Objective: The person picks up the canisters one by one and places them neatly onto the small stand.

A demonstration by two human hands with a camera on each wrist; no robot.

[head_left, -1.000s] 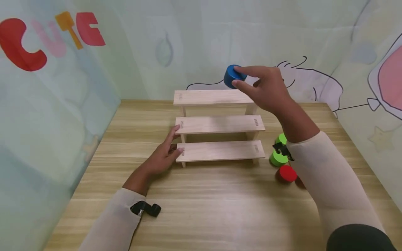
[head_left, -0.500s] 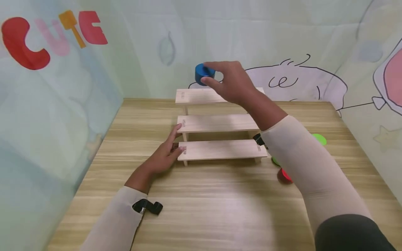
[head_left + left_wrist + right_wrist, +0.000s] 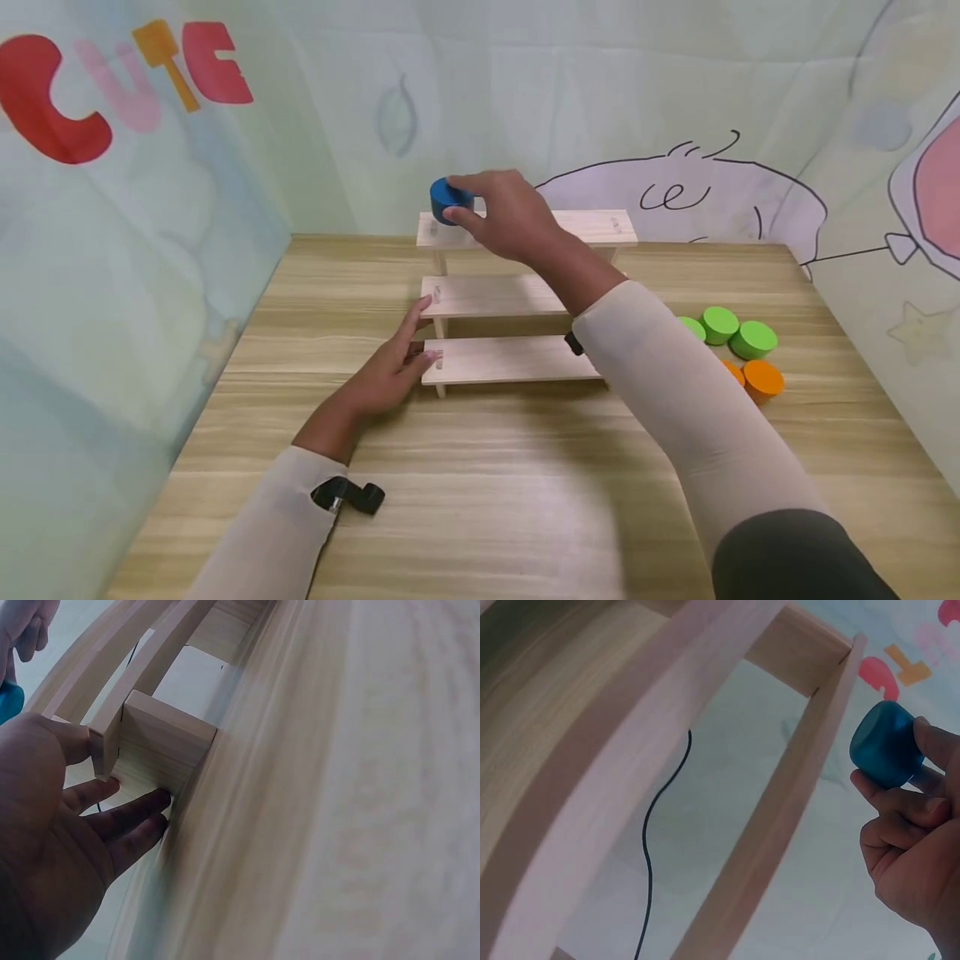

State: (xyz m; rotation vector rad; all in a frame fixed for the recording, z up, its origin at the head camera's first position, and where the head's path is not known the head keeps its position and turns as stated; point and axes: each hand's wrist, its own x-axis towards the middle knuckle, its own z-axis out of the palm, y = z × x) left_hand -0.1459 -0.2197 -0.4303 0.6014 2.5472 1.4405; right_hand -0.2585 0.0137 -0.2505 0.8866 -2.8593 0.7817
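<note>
A blue cylinder block (image 3: 447, 202) is pinched between the thumb and fingers of my right hand (image 3: 513, 218), upright at the left end of the top step. From the head view I cannot tell whether it touches the board. The right wrist view shows the block (image 3: 886, 745) beside the top board's end. The pale wooden three-step stand (image 3: 517, 360) stands on the table. My left hand (image 3: 382, 375) rests against its left side, thumb on the lowest step and a finger at the middle one. In the left wrist view the fingers (image 3: 135, 817) look nearly straight beside the side panel.
Right of the stand, several green blocks (image 3: 753, 339) and orange blocks (image 3: 763, 380) lie on the wood-grain table (image 3: 480, 500). My right sleeve (image 3: 690, 417) covers part of that area. A printed cloth wall (image 3: 337, 108) rises behind. A thin black cable (image 3: 651, 825) shows through the stand.
My right hand has carried the blue block left along the top step, then lowered it at the left end. Green and orange blocks came into view from behind the right arm. The left hand stayed put.
</note>
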